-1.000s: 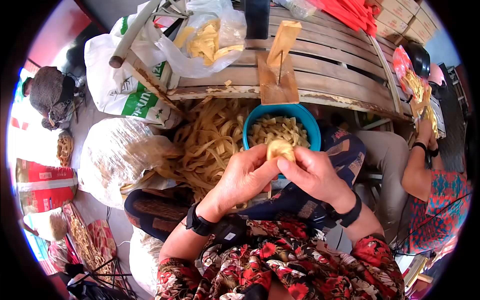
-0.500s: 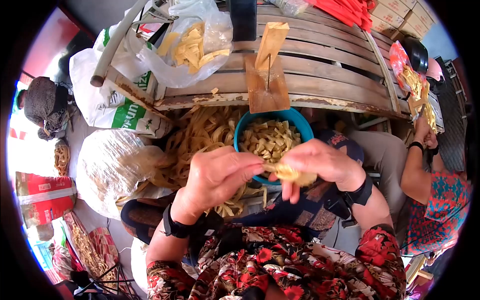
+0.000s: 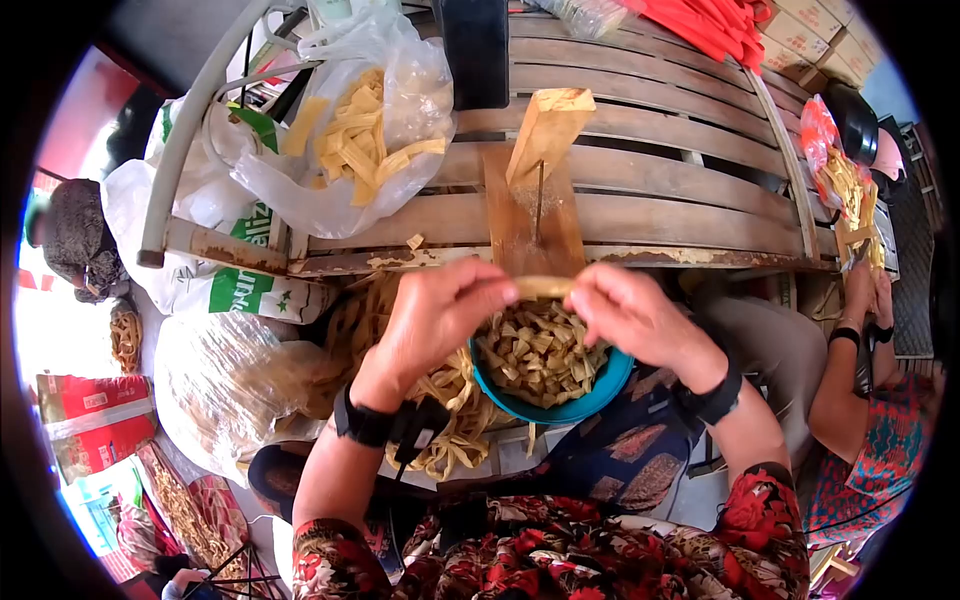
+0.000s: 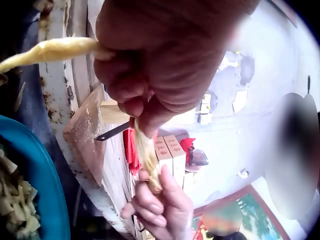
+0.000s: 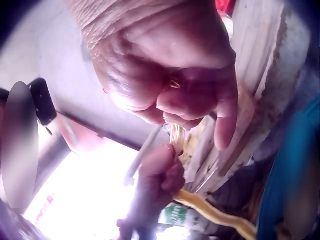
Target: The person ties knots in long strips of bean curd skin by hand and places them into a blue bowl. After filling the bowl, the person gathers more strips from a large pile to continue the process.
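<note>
A pale yellow strip (image 3: 543,287) stretches between my two hands, just above the near edge of the bench. My left hand (image 3: 435,318) pinches one end with thumb and fingers, and a longer tail of the strip (image 4: 55,50) sticks out past that hand in the left wrist view. The other end is gripped by the fingers of my right hand (image 3: 645,318). Below both hands stands a teal bucket (image 3: 555,410) holding many short cut pieces (image 3: 535,355). More long strips (image 3: 455,425) lie heaped left of the bucket.
On the slatted bench (image 3: 660,170), a wooden block stand (image 3: 550,130) has an upright metal blade (image 3: 540,205). A plastic bag (image 3: 415,110) of yellow strips lies left of a black object (image 3: 473,50). Wrapped bundle (image 3: 220,390) at left; another person's arm (image 3: 838,400) works at right.
Earlier the hands bunched a coiled strip over the bucket, then drew it apart. Now they hold it stretched, farther forward, near the bench edge. The head view has shifted, bringing the bench lower.
</note>
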Tool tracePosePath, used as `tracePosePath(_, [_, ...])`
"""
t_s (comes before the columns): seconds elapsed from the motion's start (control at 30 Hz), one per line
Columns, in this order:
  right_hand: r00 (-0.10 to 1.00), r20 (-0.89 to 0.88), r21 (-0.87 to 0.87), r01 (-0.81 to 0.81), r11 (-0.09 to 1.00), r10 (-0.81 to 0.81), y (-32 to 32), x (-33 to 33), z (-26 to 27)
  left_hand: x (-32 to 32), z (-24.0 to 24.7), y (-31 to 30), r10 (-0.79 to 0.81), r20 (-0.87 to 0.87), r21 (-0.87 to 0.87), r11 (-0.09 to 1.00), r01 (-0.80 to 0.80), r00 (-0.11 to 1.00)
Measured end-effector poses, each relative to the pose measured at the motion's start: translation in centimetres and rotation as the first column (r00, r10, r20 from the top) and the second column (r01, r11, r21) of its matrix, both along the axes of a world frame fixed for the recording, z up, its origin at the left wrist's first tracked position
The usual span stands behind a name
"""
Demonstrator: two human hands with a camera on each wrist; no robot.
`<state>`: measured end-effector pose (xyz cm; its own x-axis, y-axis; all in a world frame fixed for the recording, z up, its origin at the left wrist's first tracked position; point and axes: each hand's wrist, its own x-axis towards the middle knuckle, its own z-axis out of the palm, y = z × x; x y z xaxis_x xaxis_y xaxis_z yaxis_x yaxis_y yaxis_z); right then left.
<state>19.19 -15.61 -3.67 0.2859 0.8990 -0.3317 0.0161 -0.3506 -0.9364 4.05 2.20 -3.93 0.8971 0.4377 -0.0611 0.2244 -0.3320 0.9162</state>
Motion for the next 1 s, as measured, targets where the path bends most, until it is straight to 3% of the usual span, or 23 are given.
tracePosePath(0.03, [0.982,0.177,0.055,0.053,0.997,-0.062,0.8,0.7,-0.9,1.1,-0.5,0.6,0.027,-0.041,-0.003,1.0,-0.027,0.999])
tracePosePath(0.07, [0.98,0.155,0.051,0.12,0.991,-0.127,1.4,1.2,-1.8,2.1,-1.0,1.0,0.061,-0.042,0.053,0.997,-0.059,0.997])
tracePosePath(0.1, [0.914,0.375,0.098,0.127,0.987,-0.155,2.2,1.8,-2.4,3.1,-1.5,1.3,0.095,-0.041,0.107,0.99,-0.091,0.995])
tracePosePath(0.17, [0.796,0.547,0.166,0.2,0.966,-0.259,3.6,2.2,-2.8,4.7,-2.8,1.3,0.169,-0.025,0.224,0.961,-0.159,0.985])
tracePosePath(0.23, [0.634,0.73,0.144,0.219,0.965,-0.253,4.8,2.9,-4.7,6.1,-4.3,1.2,0.245,0.012,0.356,0.905,-0.233,0.969])
tracePosePath(0.27, [0.541,0.805,0.137,0.229,0.964,-0.243,4.9,2.9,-5.4,6.5,-5.6,1.4,0.313,-0.014,0.496,0.827,-0.265,0.95])
tracePosePath(0.37, [0.662,0.713,0.084,0.247,0.965,-0.232,3.4,3.2,-4.0,4.6,-5.5,2.2,0.332,-0.045,0.245,0.918,-0.311,0.942])
tracePosePath(0.4, [0.697,0.692,-0.006,0.266,0.964,-0.189,2.7,2.8,-2.6,4.0,-4.0,1.5,0.307,-0.09,0.112,0.948,-0.296,0.948])
tracePosePath(0.43, [0.646,0.763,-0.118,0.202,0.972,-0.041,2.2,2.5,-1.3,3.4,-3.7,0.8,0.266,0.007,0.045,0.963,-0.266,0.964])
tracePosePath(0.5, [0.67,0.722,0.114,0.134,0.984,-0.175,1.6,0.5,0.3,2.6,-0.8,-0.7,0.12,-0.076,-0.271,0.953,-0.137,0.99])
tracePosePath(0.53, [0.792,0.564,0.239,0.114,0.964,-0.233,1.4,-0.2,0.5,2.3,0.6,-1.6,0.064,-0.062,-0.389,0.917,-0.084,0.996])
tracePosePath(0.57, [0.906,0.318,0.28,0.192,0.941,-0.279,1.0,-1.0,0.3,1.9,1.9,-2.6,0.005,-0.04,-0.505,0.863,-0.025,0.999])
tracePosePath(0.63, [0.918,-0.087,0.345,0.392,0.853,-0.387,0.0,-2.3,1.4,-0.3,3.6,-4.1,0.015,0.105,-0.636,0.77,0.056,0.994])
tracePosePath(0.7, [0.817,-0.288,0.265,0.569,0.778,-0.499,-1.2,-2.3,2.6,-3.6,3.2,-3.4,-0.15,0.23,-0.527,0.812,0.252,0.962])
tracePosePath(0.77, [0.787,-0.316,0.322,0.614,0.721,-0.53,-2.1,-2.7,3.7,-5.0,4.2,-3.4,-0.207,-0.022,-0.575,0.803,0.157,0.978])
tracePosePath(0.8, [0.799,-0.242,0.329,0.602,0.728,-0.551,-2.3,-3.9,4.7,-5.1,4.0,-3.2,-0.233,-0.036,-0.591,0.789,0.168,0.972])
tracePosePath(0.83, [0.835,-0.274,0.418,0.55,0.723,-0.477,-2.5,-5.8,5.4,-5.2,3.7,-2.9,-0.255,-0.055,-0.605,0.778,0.171,0.965])
tracePosePath(0.9, [0.983,0.026,0.616,0.128,0.777,-0.182,-3.5,-8.9,5.2,-5.0,4.4,-3.4,-0.26,-0.074,-0.492,0.849,0.192,0.963])
tracePosePath(0.97, [0.971,0.237,0.396,-0.07,0.915,-0.028,-4.5,-9.9,7.5,-5.3,4.7,-4.6,-0.225,0.05,-0.221,0.948,0.231,0.973])
tracePosePath(1.0, [0.99,0.073,0.345,0.086,0.935,-0.119,-4.7,-10.3,6.4,-5.6,5.1,-5.0,-0.158,-0.024,-0.194,0.969,0.151,0.987])
